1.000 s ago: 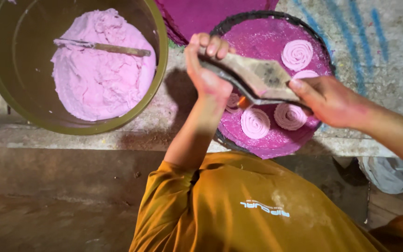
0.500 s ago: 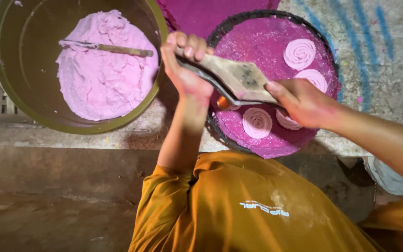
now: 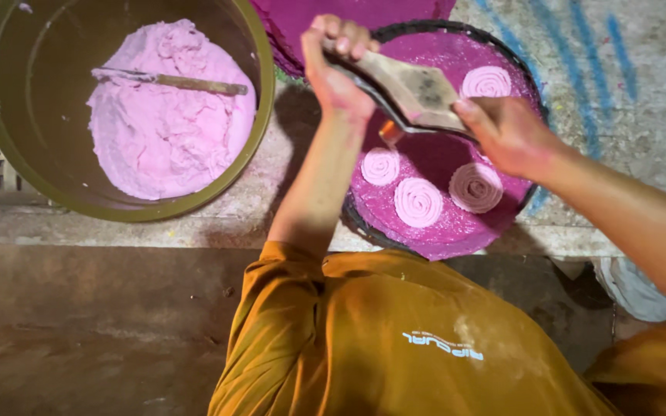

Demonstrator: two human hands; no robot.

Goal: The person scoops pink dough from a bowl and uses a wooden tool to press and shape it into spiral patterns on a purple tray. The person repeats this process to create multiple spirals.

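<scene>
Head view, looking straight down. Left hand [image 3: 337, 58] and right hand [image 3: 506, 135] both grip a flat wooden press [image 3: 414, 92] — left fingers curled tight round its end at 12 o'clock, right fingers closed over the opposite end toward 3 o'clock. The press hangs over a round tray [image 3: 456, 231] covered in magenta cloth, right of frame centre; a small orange nozzle [image 3: 389, 132] shows beneath the tool, pointing down at the tray. Four pink spiral coils lie on the cloth: one at the tray's 1 o'clock [image 3: 487, 81], partly cut off by the press, and three in a row across the lower half [image 3: 418, 202]. The left forearm crosses the tray's 9 o'clock edge and hides the rim there; the right hand covers part of the cloth at 3 o'clock. To the left, well apart from the tray, stands an olive-green basin [image 3: 260, 108] holding a mound of pale pink dough [image 3: 167, 131], with a wooden-handled spatula [image 3: 171, 79] lying across its top. An orange-brown shirt [image 3: 395, 339] fills the frame at 6 o'clock — it blocks the ground near the tray's lower edge.
</scene>
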